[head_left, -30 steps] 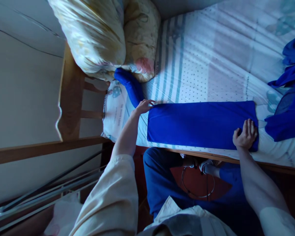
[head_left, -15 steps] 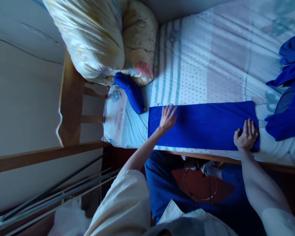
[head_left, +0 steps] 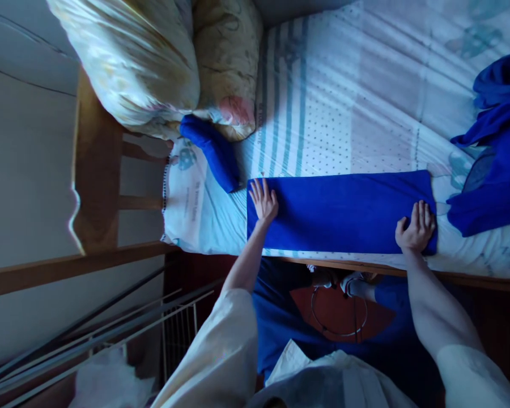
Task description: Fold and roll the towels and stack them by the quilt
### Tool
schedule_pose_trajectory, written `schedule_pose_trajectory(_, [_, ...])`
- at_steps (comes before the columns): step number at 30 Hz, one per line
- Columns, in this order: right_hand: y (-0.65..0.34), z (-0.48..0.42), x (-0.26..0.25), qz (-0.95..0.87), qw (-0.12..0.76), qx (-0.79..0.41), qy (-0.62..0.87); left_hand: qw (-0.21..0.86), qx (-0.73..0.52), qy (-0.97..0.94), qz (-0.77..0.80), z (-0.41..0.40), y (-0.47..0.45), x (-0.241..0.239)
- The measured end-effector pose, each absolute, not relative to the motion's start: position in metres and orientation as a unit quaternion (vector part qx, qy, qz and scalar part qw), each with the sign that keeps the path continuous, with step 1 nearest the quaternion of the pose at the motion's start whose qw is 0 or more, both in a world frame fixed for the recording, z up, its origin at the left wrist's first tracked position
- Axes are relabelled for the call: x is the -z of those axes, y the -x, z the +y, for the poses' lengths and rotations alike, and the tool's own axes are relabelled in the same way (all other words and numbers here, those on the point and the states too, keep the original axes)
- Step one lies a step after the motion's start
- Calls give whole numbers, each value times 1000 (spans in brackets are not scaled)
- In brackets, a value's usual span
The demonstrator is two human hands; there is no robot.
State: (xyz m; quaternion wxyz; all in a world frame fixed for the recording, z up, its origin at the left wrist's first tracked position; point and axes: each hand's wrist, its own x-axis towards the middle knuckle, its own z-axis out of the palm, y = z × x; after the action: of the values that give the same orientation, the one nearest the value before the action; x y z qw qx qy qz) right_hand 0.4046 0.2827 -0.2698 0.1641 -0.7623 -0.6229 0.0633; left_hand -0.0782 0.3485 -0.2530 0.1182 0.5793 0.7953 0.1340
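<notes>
A blue towel (head_left: 340, 212), folded into a long flat strip, lies along the front edge of the bed. My left hand (head_left: 264, 202) rests flat on its left end, fingers stretched out. On the right end, my right hand (head_left: 415, 228) presses down with its palm, thumb apart from the fingers. Beyond the left end lies a rolled blue cloth (head_left: 212, 152), close to the pillows. To the right of the strip is a crumpled heap of blue cloth (head_left: 499, 164).
Two pillows (head_left: 225, 73) are stacked at the wooden headboard (head_left: 96, 170). A patterned sheet (head_left: 335, 113) covers the bed. Below the bed's edge are my legs and a wire ring (head_left: 339, 334) on the floor. Metal rails (head_left: 110, 340) stand at lower left.
My left hand has moved left along the towel to its end and now lies flat there. My right hand stays on the right end. The view has shifted slightly.
</notes>
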Motion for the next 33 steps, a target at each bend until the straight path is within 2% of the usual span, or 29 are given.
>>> schedule_pose_trajectory(3, [-405,283,268,-626,155,-58,762,166,-133,-652,728,296,14,261])
schedule_pose_trajectory(7, [-404,282,266,-629,139,-52,763,161,-161,-643,731,253,-27,268])
schedule_pose_trajectory(24, [-384,287,244,-609,41,-39,791,247,-253,-590,726,261,-19,269])
schedule_pose_trajectory(28, [-335,300,235,-593,40,-59,802,271,-272,-581,717,262,-17,268])
schedule_pose_trajectory(33, [-203,326,229,-733,86,-173,652,289,-294,-568,712,262,-17,268])
